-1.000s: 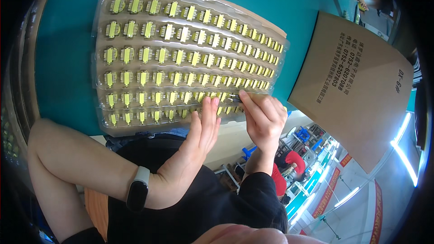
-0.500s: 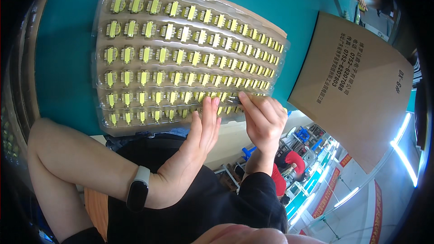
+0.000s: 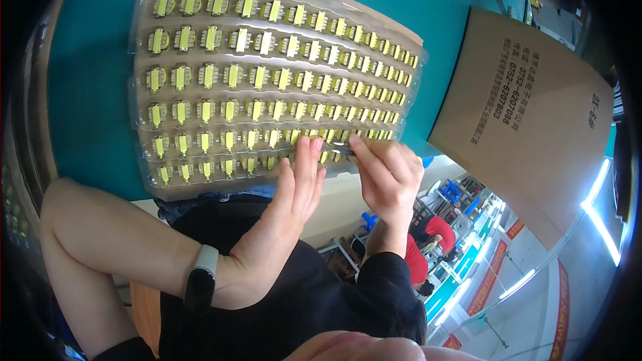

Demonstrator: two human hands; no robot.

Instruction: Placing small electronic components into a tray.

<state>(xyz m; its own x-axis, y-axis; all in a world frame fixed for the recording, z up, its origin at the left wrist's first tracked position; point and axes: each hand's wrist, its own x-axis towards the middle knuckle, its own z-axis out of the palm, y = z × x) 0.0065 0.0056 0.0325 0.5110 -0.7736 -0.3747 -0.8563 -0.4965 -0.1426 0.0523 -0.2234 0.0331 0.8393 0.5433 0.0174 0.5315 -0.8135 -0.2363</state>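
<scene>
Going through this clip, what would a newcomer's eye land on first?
Probably the rows of yellow-topped parts in the clear tray, spread across the upper left and centre on the teal table. Next, the big brown cardboard piece at right. Then, at the tray's near rows, the right hand pinching a thin, metallic-looking tool beside the open left hand.

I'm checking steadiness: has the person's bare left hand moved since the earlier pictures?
No, not visibly: against the clear plastic tray, the bare left hand keeps its place; the whole view has shifted slightly.
</scene>
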